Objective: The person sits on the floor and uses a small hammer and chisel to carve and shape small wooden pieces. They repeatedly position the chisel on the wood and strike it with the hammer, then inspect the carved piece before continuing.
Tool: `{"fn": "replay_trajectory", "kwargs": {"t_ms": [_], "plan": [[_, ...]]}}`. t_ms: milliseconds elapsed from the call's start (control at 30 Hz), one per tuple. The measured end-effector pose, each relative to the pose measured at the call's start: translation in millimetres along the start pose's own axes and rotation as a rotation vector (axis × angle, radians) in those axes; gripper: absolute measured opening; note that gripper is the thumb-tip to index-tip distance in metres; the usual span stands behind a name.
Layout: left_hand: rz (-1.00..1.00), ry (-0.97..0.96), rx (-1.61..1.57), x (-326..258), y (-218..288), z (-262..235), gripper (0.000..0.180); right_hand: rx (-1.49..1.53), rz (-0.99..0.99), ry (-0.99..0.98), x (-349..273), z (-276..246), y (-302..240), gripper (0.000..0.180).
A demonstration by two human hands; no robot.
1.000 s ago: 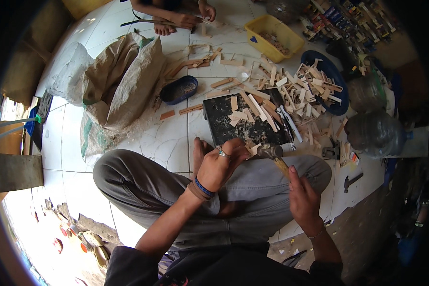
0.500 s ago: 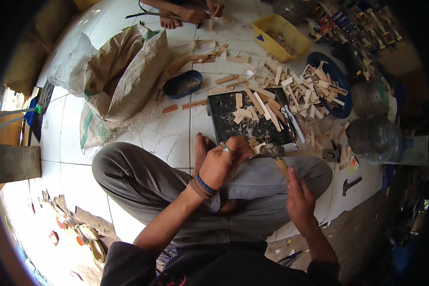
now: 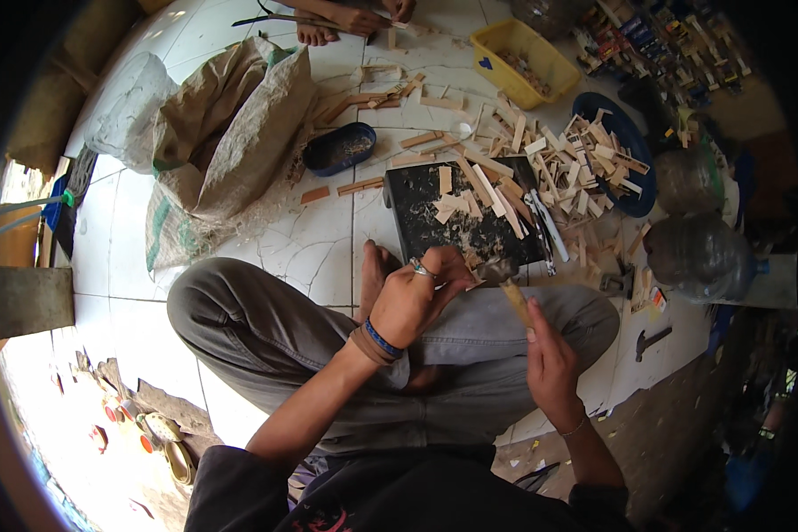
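Observation:
My right hand [image 3: 554, 372] is wrapped round the wooden handle of a hammer [image 3: 516, 303], whose dark metal head is beside my left fingertips. My left hand [image 3: 424, 297], with a ring and wristbands, pinches a small wood piece [image 3: 476, 283] against the hammer head. Most of that piece is hidden by my fingers. Both hands are above my crossed legs. Just beyond them, a black board [image 3: 421, 217] bears wood strips [image 3: 498, 202], shavings and a slim white-and-dark tool [image 3: 548, 229].
Wood offcuts spill round a blue basin [image 3: 649, 168]. A yellow tub [image 3: 488, 44], a blue oval dish [image 3: 339, 149] and a woven sack [image 3: 239, 160] stand farther off. Another hammer [image 3: 654, 342] lies at right. Another person's hands [image 3: 368, 19] work at the far edge.
The hammer head and my right hand have shifted slightly up and to the left, closer to my left fingertips. The wood piece shows less between them.

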State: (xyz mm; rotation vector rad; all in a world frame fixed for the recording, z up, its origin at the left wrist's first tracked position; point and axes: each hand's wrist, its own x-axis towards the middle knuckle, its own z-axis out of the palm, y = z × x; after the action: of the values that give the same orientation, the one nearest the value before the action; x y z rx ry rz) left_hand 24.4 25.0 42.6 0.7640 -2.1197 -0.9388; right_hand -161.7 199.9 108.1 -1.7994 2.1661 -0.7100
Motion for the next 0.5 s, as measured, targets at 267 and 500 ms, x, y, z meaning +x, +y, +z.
{"fn": "replay_trajectory", "kwargs": {"t_ms": [267,500], "plan": [[0.054,0.001,-0.002,1,2,-3,0.048,0.721,0.671,-0.012,64,36,-14,0.035],[0.062,0.040,-0.247,0,2,-4,0.046,0.912,0.796,-0.074,77,46,-30,0.022]]}}
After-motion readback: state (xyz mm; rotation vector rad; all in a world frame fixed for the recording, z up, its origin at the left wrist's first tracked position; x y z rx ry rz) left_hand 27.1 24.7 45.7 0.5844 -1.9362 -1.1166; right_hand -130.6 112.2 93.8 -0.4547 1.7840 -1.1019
